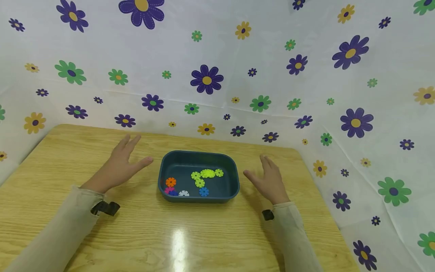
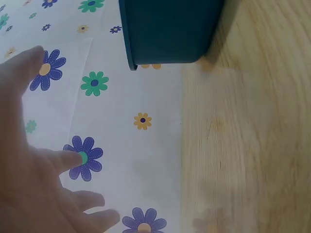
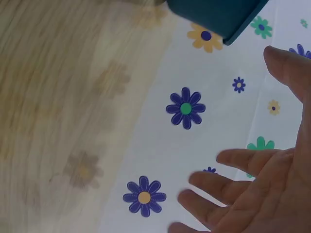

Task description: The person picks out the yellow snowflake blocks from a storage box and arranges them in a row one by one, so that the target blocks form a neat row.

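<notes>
A dark teal plastic tub (image 1: pixel 198 199) stands on the wooden table between the two hands. Inside it lie flower-shaped plastic discs: several yellow-green discs (image 1: pixel 199 183), an orange disc (image 1: pixel 171 182), a pink one, a dark blue one, a white disc (image 1: pixel 184 193) and a blue disc (image 1: pixel 204 192). To the left of the tub hovers my left hand (image 1: pixel 119 166), fingers spread and holding nothing. My right hand (image 1: pixel 270 180) is off the tub's right side, its thumb apart from the fingers and its palm bare. Both wrist views show the tub's outer wall (image 2: pixel 167 34) apart from the hands.
The wooden table (image 1: pixel 142 234) reaches back to a white cloth (image 1: pixel 221 45) printed with flowers, which hangs behind and along the right side. A dark strap (image 1: pixel 105 207) sits at the left cuff, and another dark piece (image 1: pixel 268 215) at the right.
</notes>
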A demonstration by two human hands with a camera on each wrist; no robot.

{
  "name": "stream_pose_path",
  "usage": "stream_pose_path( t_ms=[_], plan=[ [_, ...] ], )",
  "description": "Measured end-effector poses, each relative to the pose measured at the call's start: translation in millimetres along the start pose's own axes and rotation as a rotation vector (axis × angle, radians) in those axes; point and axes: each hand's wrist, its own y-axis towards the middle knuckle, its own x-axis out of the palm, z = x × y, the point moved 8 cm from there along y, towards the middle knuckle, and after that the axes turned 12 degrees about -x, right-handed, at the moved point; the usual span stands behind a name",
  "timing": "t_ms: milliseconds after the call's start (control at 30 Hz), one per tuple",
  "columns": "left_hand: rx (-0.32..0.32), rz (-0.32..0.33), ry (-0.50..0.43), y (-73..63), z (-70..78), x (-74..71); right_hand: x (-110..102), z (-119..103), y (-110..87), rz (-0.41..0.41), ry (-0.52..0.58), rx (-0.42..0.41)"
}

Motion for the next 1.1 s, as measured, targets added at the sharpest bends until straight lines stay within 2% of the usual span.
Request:
stream_pose_path(
  t_ms=[133, 367, 467, 733, 967, 1100],
  plan=[
    [0.003, -0.043, -0.039, -0.9, 3.0, 4.1, 2, -7, -2.5, -0.013, 0.072, 0.004],
    [0.098, -0.115, -0.119, 2.2, 8.6, 12.1, -7, -26, -3.5, 0.047, 0.086, -0.055],
    [0.113, -0.157, -0.156, 1.0, 11.5, 14.4, -7, -31, -3.1, 0.057, 0.112, -0.072],
    [0.049, -0.248, -0.269, 0.8, 13.1, 25.1, -1, -41, -0.8, 0.056, 0.208, -0.09],
    [-0.038, -0.354, -0.527, 5.9, 12.4, 41.5, 8, -62, 11.5, 0.084, 0.249, -0.19],
    [-0.07, -0.399, -0.596, 7.5, 10.5, 54.6, 18, -73, 17.8, 0.055, 0.349, -0.196]
  ],
)
